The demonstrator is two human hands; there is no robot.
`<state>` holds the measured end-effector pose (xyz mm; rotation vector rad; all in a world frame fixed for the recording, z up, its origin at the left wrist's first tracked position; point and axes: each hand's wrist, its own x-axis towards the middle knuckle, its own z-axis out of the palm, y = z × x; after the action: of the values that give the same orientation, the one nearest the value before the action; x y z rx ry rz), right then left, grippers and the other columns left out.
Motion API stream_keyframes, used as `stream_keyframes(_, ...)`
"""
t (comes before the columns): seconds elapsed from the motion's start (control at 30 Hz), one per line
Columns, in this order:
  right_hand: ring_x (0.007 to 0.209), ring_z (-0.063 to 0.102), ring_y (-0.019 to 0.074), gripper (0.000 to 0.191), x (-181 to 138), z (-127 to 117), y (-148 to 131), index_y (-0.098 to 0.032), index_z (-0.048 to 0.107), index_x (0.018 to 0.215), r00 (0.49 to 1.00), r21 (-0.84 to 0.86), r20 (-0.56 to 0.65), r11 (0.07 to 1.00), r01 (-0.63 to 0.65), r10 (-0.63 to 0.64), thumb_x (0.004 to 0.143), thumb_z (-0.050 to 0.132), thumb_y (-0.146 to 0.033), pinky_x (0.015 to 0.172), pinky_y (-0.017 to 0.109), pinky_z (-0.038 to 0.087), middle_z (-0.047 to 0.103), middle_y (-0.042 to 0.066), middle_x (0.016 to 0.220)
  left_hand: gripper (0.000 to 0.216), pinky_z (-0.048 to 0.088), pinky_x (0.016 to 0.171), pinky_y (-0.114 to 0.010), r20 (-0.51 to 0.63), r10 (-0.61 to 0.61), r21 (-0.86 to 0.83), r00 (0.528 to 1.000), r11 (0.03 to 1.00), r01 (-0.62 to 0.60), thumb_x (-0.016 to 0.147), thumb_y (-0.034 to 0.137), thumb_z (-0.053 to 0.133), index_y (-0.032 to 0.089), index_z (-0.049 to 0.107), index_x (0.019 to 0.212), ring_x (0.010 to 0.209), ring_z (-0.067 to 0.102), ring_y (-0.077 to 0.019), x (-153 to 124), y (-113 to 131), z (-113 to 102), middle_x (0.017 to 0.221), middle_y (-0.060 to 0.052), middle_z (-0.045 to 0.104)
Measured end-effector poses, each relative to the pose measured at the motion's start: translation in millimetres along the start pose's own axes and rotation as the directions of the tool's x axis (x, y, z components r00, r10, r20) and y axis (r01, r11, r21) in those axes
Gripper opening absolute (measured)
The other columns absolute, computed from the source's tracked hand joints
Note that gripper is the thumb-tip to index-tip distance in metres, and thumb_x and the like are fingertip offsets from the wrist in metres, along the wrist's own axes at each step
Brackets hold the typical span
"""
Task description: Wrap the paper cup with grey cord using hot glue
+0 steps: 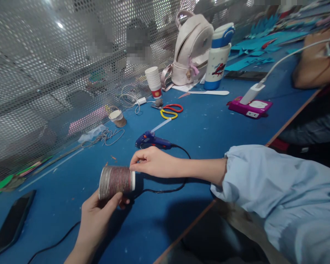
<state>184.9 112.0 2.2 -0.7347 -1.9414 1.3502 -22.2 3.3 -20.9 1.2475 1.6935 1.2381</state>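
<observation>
A paper cup wrapped in grey and reddish-brown cord (117, 182) lies on its side in the air above the blue table, its white rim facing right. My left hand (103, 209) grips it from below, thumb on the near side and fingers partly hidden underneath. At the rim, my right hand (152, 162) is closed in a pinch, fingertips against the cord's edge; whatever sits between them is too small to make out. Just behind my right hand a blue glue gun (152, 140) rests on the table, a glue stick (161, 125) poking out of it.
Scissors (169, 110), a cord-wrapped cup (118, 118), loose grey cord (106, 136) and stacked paper cups (153, 81) lie farther back. A phone (12, 223) is at left. A bottle (217, 58), backpack (192, 47) and pink power strip (249, 107) stand right, near another person's arm (316, 62).
</observation>
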Motion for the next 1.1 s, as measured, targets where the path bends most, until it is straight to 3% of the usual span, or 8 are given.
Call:
stream_keyframes(0.17,0.07,0.054,0.0088,0.008,1,-1,-2,-0.013,0.071,0.079,1.0,0.029,0.013,0.999,-0.026,0.026,0.086,0.066,-0.012,0.066,0.021,0.041,0.065,-0.002,0.074,0.017,0.052,0.055,-0.027,-0.005,0.03,-0.016,1.0,0.999,-0.03,0.07,0.031,0.079,0.019,0.071,0.06,0.054,0.065,-0.0188,-3,7,6,0.057,-0.003,0.071)
stream_keyframes(0.37,0.08,0.059,0.0122,0.024,2,-5,-3,-0.015,0.069,0.088,0.991,0.078,0.05,0.988,-0.13,0.127,0.094,0.06,-0.035,0.072,0.023,0.044,0.068,0.0,0.084,0.022,0.053,0.055,-0.032,0.027,0.03,-0.066,0.999,0.997,-0.028,0.068,0.037,0.081,0.017,0.073,0.067,0.052,0.064,-0.0203,4,4,0,0.061,-0.007,0.074)
stream_keyframes(0.43,0.092,0.064,0.014,0.018,2,-5,-2,-0.015,0.069,0.101,0.985,0.09,0.092,0.984,-0.155,0.147,0.089,0.065,-0.028,0.08,0.024,0.047,0.072,0.003,0.102,0.024,0.053,0.055,-0.032,0.047,0.037,-0.074,0.998,0.997,-0.033,0.067,0.039,0.082,0.017,0.073,0.066,0.053,0.065,-0.0212,8,1,-3,0.06,-0.007,0.074)
stream_keyframes(0.5,0.101,0.065,0.0156,0.035,2,-3,1,-0.013,0.066,0.114,0.974,0.07,0.148,0.981,-0.183,0.171,0.079,0.07,-0.016,0.085,0.024,0.049,0.071,0.007,0.116,0.025,0.053,0.054,-0.032,0.054,0.05,-0.097,0.997,0.994,-0.044,0.065,0.04,0.084,0.017,0.074,0.065,0.053,0.065,-0.0216,10,-1,-4,0.06,-0.008,0.073)
stream_keyframes(0.6,0.098,0.068,0.0166,0.043,2,1,6,-0.01,0.065,0.116,0.965,0.042,0.198,0.982,-0.186,0.174,0.073,0.069,-0.007,0.083,0.025,0.051,0.073,0.011,0.115,0.024,0.053,0.051,-0.031,0.058,0.058,-0.154,0.997,0.987,-0.049,0.066,0.039,0.083,0.017,0.075,0.067,0.051,0.064,-0.0202,9,-1,-2,0.061,-0.007,0.074)
stream_keyframes(0.87,0.08,0.064,0.0126,0.011,3,0,14,-0.013,0.069,0.088,0.996,-0.149,-0.061,0.987,0.06,-0.07,0.084,0.062,-0.005,0.076,0.024,0.049,0.073,0.004,0.089,0.026,0.053,0.05,-0.03,0.088,-0.034,-0.026,0.996,0.999,0.037,0.069,0.036,0.083,0.016,0.07,0.08,0.049,0.063,-0.0179,9,5,6,0.064,-0.007,0.076)
stream_keyframes(1.0,0.084,0.062,0.0154,0.013,-2,-1,17,-0.014,0.067,0.091,0.959,-0.395,0.018,0.879,0.266,-0.282,0.09,0.056,-0.006,0.078,0.028,0.046,0.072,0.007,0.093,0.026,0.054,0.05,-0.029,0.118,-0.057,-0.1,0.991,0.993,0.069,0.07,0.034,0.081,0.016,0.066,0.083,0.048,0.063,-0.0161,6,8,10,0.066,-0.006,0.075)
stream_keyframes(1.1,0.087,0.062,0.0176,0.014,-5,-1,18,-0.014,0.065,0.095,0.944,-0.539,0.09,0.782,0.313,-0.317,0.094,0.052,-0.01,0.076,0.028,0.044,0.071,0.009,0.098,0.034,0.051,0.045,-0.028,0.193,-0.118,-0.201,0.974,0.967,0.157,0.071,0.036,0.081,0.016,0.065,0.094,0.057,0.069,-0.022,3,13,11,0.068,-0.008,0.076)
